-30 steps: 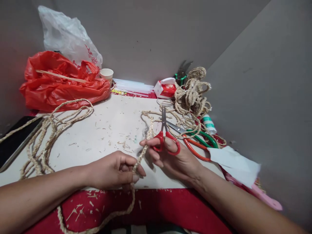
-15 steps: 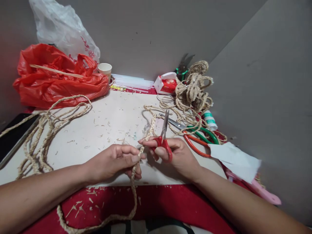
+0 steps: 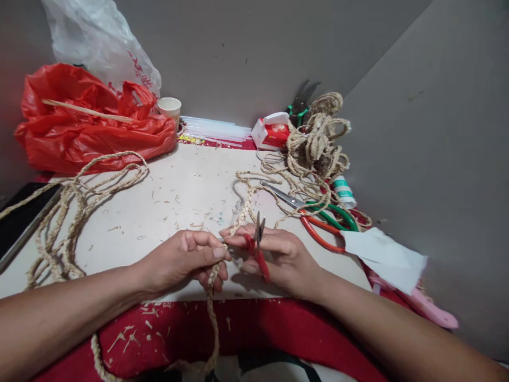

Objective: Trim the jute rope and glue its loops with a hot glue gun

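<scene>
- From where I stand, left hand (image 3: 191, 260) pinches braided rope (image 3: 212, 313) thumb-to-finger, seemingly to steady it.
- Right hand (image 3: 282, 260), just beside: fingers hooked in red scissors (image 3: 261, 259), apparently leaving fingertips free for the rope.
- Rope passes through the grip: up onto the table (image 3: 191, 180) beyond, down below its edge.
- Right of grip: larger shears (image 3: 295, 202), rope bundle (image 3: 316, 143).
- Left: loose coils (image 3: 80, 204).
</scene>
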`<action>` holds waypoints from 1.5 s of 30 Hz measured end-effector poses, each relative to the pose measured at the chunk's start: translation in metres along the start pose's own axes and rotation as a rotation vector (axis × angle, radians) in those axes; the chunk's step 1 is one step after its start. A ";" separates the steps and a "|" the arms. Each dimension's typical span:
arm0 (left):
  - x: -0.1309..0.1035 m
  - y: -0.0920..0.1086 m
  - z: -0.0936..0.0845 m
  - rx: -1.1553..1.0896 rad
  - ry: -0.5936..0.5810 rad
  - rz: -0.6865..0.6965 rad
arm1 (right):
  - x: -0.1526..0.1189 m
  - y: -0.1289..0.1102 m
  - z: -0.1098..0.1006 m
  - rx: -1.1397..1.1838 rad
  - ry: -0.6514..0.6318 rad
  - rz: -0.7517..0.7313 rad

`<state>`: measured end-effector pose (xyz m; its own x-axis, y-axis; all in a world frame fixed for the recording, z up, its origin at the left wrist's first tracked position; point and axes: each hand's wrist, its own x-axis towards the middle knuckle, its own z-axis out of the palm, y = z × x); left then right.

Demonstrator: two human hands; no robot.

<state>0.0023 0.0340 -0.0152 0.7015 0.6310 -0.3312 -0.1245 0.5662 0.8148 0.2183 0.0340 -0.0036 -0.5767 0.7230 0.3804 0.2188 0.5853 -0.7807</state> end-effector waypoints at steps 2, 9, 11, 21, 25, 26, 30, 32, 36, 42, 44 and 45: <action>0.001 0.000 -0.001 -0.014 0.007 0.006 | -0.002 0.000 0.000 0.093 0.009 0.116; 0.001 0.001 -0.001 -0.035 0.016 -0.075 | -0.005 0.003 0.000 0.314 0.077 0.417; 0.001 0.001 -0.001 -0.015 0.012 -0.079 | -0.005 0.003 0.000 0.320 0.082 0.418; -0.002 0.004 0.001 0.107 -0.022 -0.128 | -0.004 -0.006 0.003 0.207 -0.004 0.223; -0.001 0.001 0.001 0.070 0.002 -0.090 | -0.003 -0.004 0.002 0.166 0.019 0.239; -0.001 0.000 0.000 0.019 0.006 -0.074 | -0.003 -0.002 0.001 0.158 0.047 0.261; 0.001 -0.001 -0.003 -0.165 0.006 -0.069 | -0.004 0.005 -0.004 0.170 0.155 0.308; 0.002 0.000 -0.004 -0.194 0.011 -0.087 | -0.005 0.006 -0.006 0.187 0.172 0.304; 0.002 0.003 -0.004 -0.206 0.035 -0.101 | -0.004 0.005 -0.007 0.165 0.183 0.325; 0.000 0.004 0.001 -0.043 0.147 0.058 | -0.004 0.004 -0.006 0.101 0.239 0.346; -0.002 0.002 0.003 0.091 0.190 0.074 | -0.004 0.004 -0.006 0.077 0.247 0.375; -0.003 0.000 0.004 0.163 0.219 0.082 | -0.004 0.004 -0.006 0.064 0.248 0.393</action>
<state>0.0032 0.0302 -0.0123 0.5230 0.7809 -0.3416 -0.0480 0.4272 0.9029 0.2259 0.0357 -0.0057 -0.2523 0.9558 0.1508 0.3299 0.2314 -0.9152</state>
